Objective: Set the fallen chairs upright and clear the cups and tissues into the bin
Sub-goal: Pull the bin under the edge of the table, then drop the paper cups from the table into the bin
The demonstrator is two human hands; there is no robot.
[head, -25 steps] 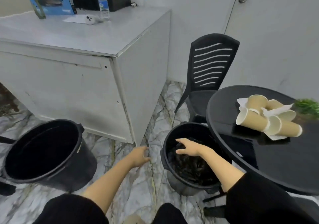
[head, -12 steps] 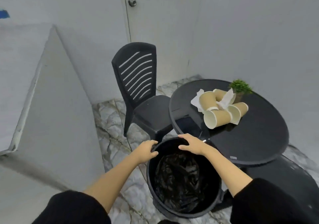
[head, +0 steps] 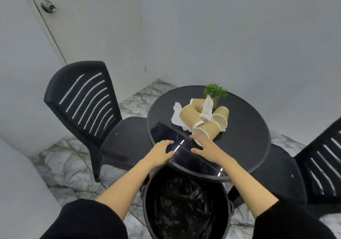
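Note:
Several tan paper cups lie tipped over in a heap on the round black table, with crumpled white tissues among and under them. A black bin lined with a black bag stands on the floor at the table's near edge. My left hand hovers over the table's near rim, fingers apart, holding nothing. Spread flat over the tabletop, my right hand has its fingertips right at the nearest cup. One black slatted chair stands upright on the left, another upright on the right.
A small green potted plant stands on the table just behind the cups. Grey walls and a door with a round knob close off the corner behind. A grey cabinet side is at the lower left. The floor is marble-patterned.
My view has swung right from the cabinet and a second bin to the table. Both hands have lifted off the bin's rim and moved forward over the tabletop toward the cups.

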